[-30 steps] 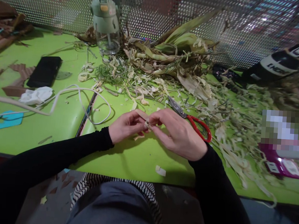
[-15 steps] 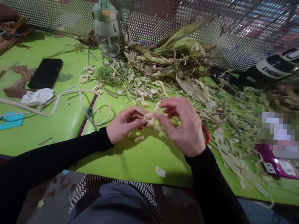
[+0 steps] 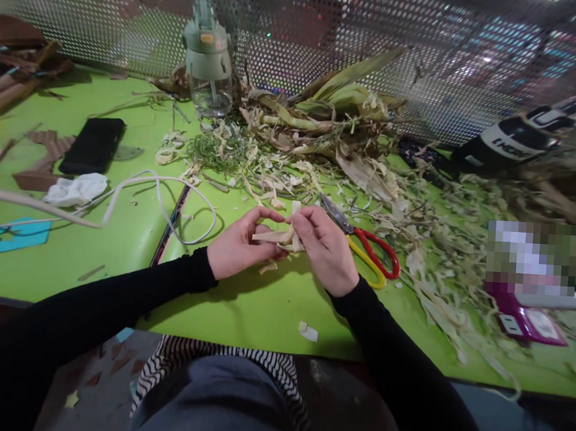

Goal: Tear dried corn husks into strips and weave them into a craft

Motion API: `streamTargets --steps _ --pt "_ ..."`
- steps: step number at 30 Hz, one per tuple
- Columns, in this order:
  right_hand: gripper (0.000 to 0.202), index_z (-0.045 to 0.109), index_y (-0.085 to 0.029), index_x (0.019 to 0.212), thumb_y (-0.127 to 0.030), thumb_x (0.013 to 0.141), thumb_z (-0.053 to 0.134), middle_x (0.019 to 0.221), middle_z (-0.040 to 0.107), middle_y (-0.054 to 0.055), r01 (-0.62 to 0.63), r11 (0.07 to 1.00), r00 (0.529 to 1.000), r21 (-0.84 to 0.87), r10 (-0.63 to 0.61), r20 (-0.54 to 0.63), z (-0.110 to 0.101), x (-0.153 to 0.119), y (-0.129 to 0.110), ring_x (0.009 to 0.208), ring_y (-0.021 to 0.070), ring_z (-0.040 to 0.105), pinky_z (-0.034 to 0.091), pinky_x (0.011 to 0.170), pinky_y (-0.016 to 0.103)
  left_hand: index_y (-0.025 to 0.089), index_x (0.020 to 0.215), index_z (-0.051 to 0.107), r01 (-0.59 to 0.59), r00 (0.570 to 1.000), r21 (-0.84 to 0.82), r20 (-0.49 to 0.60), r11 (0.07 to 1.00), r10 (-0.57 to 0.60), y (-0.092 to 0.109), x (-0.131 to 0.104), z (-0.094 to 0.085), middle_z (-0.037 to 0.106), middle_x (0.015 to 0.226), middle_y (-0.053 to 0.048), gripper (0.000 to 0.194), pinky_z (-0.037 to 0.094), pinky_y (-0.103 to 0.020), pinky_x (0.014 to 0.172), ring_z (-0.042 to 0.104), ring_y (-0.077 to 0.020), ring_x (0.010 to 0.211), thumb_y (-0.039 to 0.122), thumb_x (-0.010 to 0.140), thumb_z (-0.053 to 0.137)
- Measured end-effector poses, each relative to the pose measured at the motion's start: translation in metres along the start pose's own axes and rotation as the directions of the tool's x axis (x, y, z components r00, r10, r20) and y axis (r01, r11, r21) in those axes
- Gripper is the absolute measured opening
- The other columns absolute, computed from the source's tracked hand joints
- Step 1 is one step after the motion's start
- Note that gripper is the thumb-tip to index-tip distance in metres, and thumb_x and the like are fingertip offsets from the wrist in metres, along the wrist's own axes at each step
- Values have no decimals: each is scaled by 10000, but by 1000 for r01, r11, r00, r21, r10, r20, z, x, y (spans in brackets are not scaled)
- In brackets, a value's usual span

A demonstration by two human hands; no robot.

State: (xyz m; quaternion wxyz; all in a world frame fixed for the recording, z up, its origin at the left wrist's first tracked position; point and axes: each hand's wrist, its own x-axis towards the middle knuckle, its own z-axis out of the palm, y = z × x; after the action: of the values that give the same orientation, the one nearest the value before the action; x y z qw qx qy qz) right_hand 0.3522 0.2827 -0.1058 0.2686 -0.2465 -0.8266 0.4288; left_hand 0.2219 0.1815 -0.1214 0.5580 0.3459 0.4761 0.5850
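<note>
Pale strips of corn husk (image 3: 271,238) are held between my two hands above the green table. My left hand (image 3: 244,243) is closed on the strips from the left, its thumb along the lower side. From the right, my right hand (image 3: 325,249) pinches the husk between thumb and fingers, and a short end sticks up above the thumb. Part of the husk is hidden by my fingers. Just right of my right hand lie scissors (image 3: 352,232) with one red and one yellow handle. A small husk scrap (image 3: 268,267) rests under my left hand.
Behind my hands are shredded husks (image 3: 271,169) and a heap of dry corn husks (image 3: 318,116). A clear bottle (image 3: 209,74) stands at the back; a black bottle (image 3: 512,139) lies right. On the left are a phone (image 3: 92,145), a white cable (image 3: 209,227) and cardboard pieces (image 3: 41,181).
My right hand has moved left and down, closer to my left hand, and now pinches the husk more tightly. The scissors, mostly hidden behind it before, are now in plain view.
</note>
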Motion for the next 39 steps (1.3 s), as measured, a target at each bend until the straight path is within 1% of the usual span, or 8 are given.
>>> streamTargets --steps 5,12,17,23,28,31,34,39 --pt "217 450 -197 788 -358 934 448 642 398 -34 7 999 976 -45 -16 -217 5 -1 2 542 97 372 323 498 235 147 983 449 74 993 -39 93 996 -70 -5 2 -3 645 667 4 373 442 -194 533 613 -95 591 165 693 684" --pt "148 440 -201 856 -326 930 467 598 429 -53 58 997 990 -42 -63 -129 20 -9 -3 479 82 390 309 461 225 140 1084 435 -13 995 21 98 1000 11 -3 -2 1 624 663 8 426 475 -225 571 615 -110 601 334 773 652" --pt "198 487 -181 718 -276 888 526 627 442 -30 112 983 980 -148 -134 -145 15 -8 -8 532 85 385 321 505 228 161 1041 452 -68 996 227 75 972 52 -2 -4 -1 593 649 22 297 455 -205 534 569 -82 538 378 856 536" --pt "213 488 -178 711 -299 883 518 618 425 -33 15 1000 999 24 -13 -53 10 -5 -4 535 85 384 316 497 225 161 817 488 -83 995 348 86 934 56 4 -9 2 529 578 44 268 391 -193 478 488 -64 474 422 836 548" --pt "270 467 -185 720 -393 882 529 616 410 -43 -53 992 991 110 66 -117 0 0 -1 525 80 363 313 496 217 155 726 497 -59 996 350 84 935 32 2 -9 7 497 551 53 282 376 -178 459 464 -53 462 409 810 589" --pt "404 496 -173 697 -483 933 388 617 463 -24 -69 998 992 -8 69 107 -5 1 -4 522 86 401 314 492 222 148 855 521 -93 996 286 36 954 87 1 -5 2 513 607 42 247 420 -191 498 487 -61 494 392 836 555" --pt "449 498 -166 649 -475 945 364 581 455 -26 44 989 953 -144 1 303 -9 1 -8 517 87 406 296 494 222 147 879 511 -135 990 312 6 940 141 7 0 -9 504 633 36 235 426 -197 506 486 -67 514 379 850 533" --pt "353 546 -159 675 -388 928 455 592 498 -26 148 962 935 -231 -60 349 -21 2 -9 527 87 431 305 508 223 137 900 536 -87 991 478 -48 874 126 23 3 -26 503 631 31 254 364 -184 498 438 -65 528 386 848 533"
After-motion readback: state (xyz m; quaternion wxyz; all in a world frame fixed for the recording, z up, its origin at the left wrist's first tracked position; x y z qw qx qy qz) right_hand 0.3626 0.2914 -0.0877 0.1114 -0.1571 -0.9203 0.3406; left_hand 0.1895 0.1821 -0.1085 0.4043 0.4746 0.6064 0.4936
